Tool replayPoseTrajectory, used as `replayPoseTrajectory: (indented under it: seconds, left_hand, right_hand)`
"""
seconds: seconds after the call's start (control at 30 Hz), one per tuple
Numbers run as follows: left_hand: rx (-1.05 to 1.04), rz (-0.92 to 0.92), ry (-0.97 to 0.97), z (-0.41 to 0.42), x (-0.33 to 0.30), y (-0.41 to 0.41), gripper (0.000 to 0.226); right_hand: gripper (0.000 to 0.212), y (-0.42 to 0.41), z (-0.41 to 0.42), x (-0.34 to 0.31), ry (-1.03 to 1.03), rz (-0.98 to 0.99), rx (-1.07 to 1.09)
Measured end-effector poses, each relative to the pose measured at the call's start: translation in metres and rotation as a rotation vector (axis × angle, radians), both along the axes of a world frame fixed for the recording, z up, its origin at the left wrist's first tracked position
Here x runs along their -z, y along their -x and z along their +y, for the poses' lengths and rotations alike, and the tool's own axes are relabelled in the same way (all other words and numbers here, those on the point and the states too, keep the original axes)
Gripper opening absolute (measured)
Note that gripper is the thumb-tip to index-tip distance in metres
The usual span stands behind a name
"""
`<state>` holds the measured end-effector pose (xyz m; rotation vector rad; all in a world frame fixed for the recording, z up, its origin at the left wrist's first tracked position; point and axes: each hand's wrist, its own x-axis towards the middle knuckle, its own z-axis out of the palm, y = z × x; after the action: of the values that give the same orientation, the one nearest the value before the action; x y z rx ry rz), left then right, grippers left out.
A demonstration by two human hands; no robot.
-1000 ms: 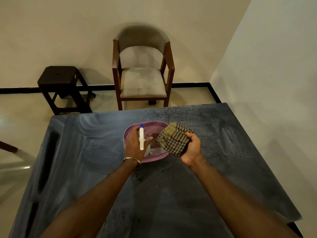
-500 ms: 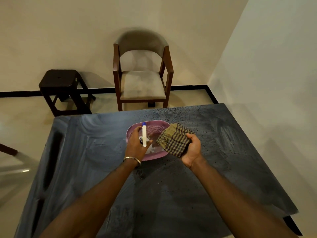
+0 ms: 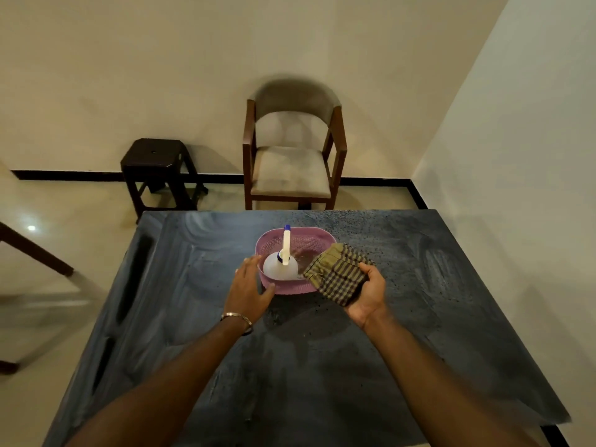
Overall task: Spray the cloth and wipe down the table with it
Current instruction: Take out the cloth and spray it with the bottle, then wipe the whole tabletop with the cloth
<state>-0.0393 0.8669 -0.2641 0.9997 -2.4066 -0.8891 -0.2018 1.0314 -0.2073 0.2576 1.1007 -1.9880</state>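
Observation:
A white spray bottle (image 3: 280,267) with a blue-tipped nozzle stands in a pink perforated basket (image 3: 309,246) on the dark table (image 3: 290,366). My left hand (image 3: 250,287) hovers just left of the basket with relaxed fingers, holding nothing; its thumb lies near the basket's front rim. My right hand (image 3: 367,293) grips a folded olive and dark checked cloth (image 3: 338,274) at the basket's right side, above the tabletop. The table surface shows streaks and dark specks.
Beyond the table's far edge stand a wooden armchair (image 3: 292,162) with a beige seat and a dark stool (image 3: 159,175). A wall runs close along the right side. A dark furniture leg (image 3: 35,251) shows at the left.
My left hand has let go of the spray bottle, which now stands in the basket, and drawn back to the left. My right hand still holds the cloth.

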Motion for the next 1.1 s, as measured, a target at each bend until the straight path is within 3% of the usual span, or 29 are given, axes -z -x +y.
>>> replayPoseTrajectory:
  seconds: [0.17,0.53,0.7,1.1]
  left_hand:
    - [0.026,-0.096,0.009,0.014,0.003,-0.036,0.064]
    - [-0.092,0.02,-0.141,0.021,-0.002,-0.116,0.048]
    - [-0.147,0.05,-0.214,-0.005,0.0,-0.162,0.037]
    - [-0.282,0.177,-0.478,-0.095,0.009,-0.292,0.04]
  right_hand:
    - [0.045,-0.02,0.02,0.0,0.001,-0.027,-0.016]
    - [0.038,-0.091,0.029,0.015,-0.092,-0.037,-0.088]
    - [0.038,-0.145,0.006,0.023,-0.107,-0.062,-0.144]
    - [0.047,-0.294,-0.103,0.056,-0.109,-0.141,-0.206]
